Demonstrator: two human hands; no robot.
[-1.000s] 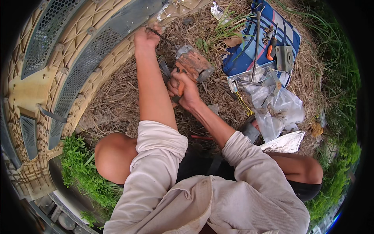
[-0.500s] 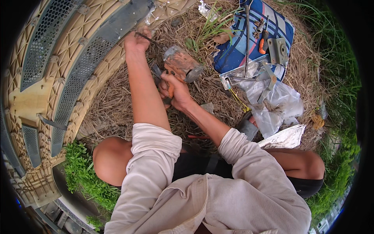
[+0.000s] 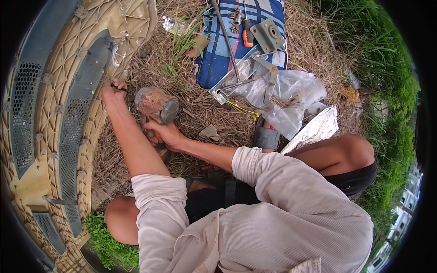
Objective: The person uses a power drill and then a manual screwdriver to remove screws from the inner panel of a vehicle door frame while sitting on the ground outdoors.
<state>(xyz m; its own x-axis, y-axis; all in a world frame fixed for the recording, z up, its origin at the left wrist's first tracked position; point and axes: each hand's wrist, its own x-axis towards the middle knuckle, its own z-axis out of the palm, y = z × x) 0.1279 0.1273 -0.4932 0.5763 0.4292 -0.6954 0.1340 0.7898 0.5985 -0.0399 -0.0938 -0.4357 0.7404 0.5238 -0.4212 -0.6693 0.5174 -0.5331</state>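
Note:
My left hand [image 3: 113, 94] is closed on a thin dark piece [image 3: 122, 87], mostly hidden by the fingers, beside the inner edge of a ribbed beige plastic panel [image 3: 32, 175] with dark mesh strips. Just to its right, my right hand [image 3: 163, 134] grips the lower part of a worn, orange-and-grey cylindrical tool [image 3: 154, 103], whose body is dirty and whose rounded grey end faces right. The fingers are partly hidden behind my left forearm. Both hands are low over dry straw.
A blue checked cushion [image 3: 211, 68] bears a long bar [image 3: 223, 32], screwdriver [image 3: 247, 35], small fittings [image 3: 236, 20] and metal plate [image 3: 268, 34]. Below are a bracket [image 3: 269, 82], plastic bags [image 3: 293, 118] and white sheet [image 3: 309, 129]. My sandalled foot [image 3: 266, 136], knees and green grass [image 3: 382, 68] surround the straw.
The view has swung, shifting the panel and cushion leftward. My hands and the cylindrical tool now appear farther left and lower; the dark piece in my left hand shows less.

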